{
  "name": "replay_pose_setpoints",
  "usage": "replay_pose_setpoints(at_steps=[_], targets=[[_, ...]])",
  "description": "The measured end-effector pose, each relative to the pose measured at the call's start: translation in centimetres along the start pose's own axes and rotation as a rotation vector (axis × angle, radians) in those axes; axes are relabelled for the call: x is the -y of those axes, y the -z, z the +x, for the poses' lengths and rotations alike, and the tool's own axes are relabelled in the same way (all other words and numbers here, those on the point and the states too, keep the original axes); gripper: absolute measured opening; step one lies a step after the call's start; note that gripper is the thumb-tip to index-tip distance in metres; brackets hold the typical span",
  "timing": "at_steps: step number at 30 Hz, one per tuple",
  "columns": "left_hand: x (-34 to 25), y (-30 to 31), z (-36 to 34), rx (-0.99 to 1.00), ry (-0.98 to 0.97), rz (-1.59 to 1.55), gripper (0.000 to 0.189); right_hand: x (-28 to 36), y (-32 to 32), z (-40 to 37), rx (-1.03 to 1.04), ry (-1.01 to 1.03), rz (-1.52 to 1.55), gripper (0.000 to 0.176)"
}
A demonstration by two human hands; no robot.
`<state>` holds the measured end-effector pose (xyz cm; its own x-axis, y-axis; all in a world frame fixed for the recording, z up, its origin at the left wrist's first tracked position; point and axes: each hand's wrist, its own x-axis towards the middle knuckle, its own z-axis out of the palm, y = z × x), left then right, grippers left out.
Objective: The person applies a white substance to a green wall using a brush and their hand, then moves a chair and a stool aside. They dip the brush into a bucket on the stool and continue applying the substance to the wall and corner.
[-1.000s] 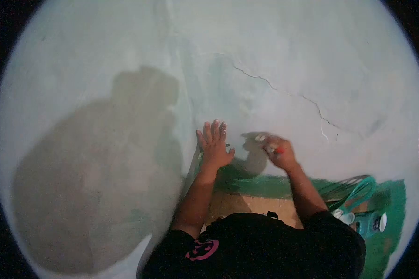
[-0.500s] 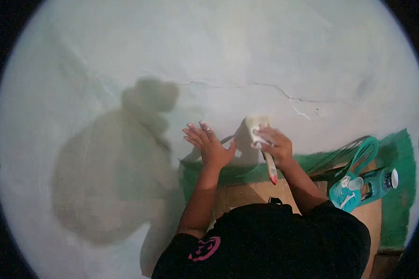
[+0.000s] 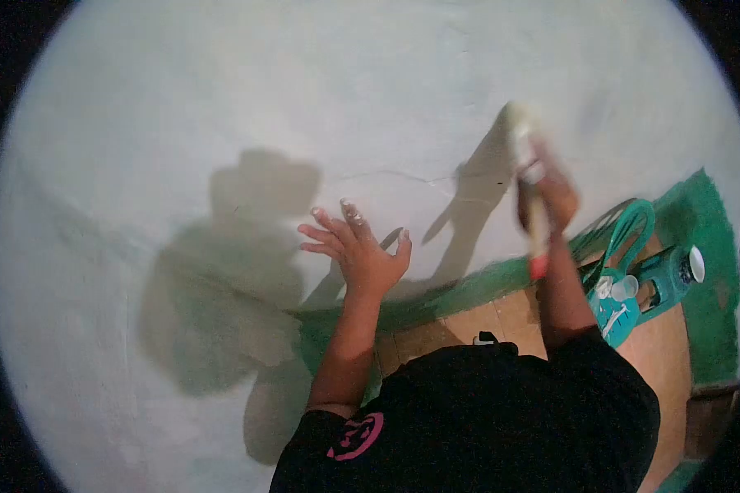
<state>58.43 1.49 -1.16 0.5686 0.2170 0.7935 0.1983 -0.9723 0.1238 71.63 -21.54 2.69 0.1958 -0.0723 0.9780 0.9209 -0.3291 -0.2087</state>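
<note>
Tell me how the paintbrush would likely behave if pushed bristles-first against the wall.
The paintbrush should stay stiff along its handle, which looks straight and slim. Its pale bristles would probably bend, though motion blur hides their detail. It seems fairly light, as the right hand holds it up alone.

The brush (image 3: 536,212) is standing nearly upright in the right hand (image 3: 559,197), its pale, motion-blurred bristles pointing up and seeming to touch the wall, its light handle running down to a red tip. The wall (image 3: 403,107) is showing whitish with faint greenish patches; a thin crack is crossing it, and green paint is edging it below.
</note>
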Motion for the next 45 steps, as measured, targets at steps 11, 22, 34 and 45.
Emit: replay_pose_setpoints(at_steps=[11, 22, 34, 45], targets=[[0.2, 2.3, 0.4, 0.156, -0.006, -0.009, 0.096, 4.7, 1.1, -1.7, 0.554, -0.269, 0.216, 0.017], [-5.6, 11.3, 2.8, 0.29, -0.073, 0.122, 0.1, 8.6, 5.6, -3.1, 0.452, -0.005, 0.175, 0.02], [-9.3, 0.4, 0.8, 0.22, -0.02, 0.131, 0.112, -4.7, 12.3, 2.6, 0.269, -0.617, 0.535, 0.024], [-12.9, 5.1, 0.8, 0.422, 0.094, 0.303, 0.105, -8.3, 14.9, -0.8, 0.517, -0.098, 0.182, 0.033]])
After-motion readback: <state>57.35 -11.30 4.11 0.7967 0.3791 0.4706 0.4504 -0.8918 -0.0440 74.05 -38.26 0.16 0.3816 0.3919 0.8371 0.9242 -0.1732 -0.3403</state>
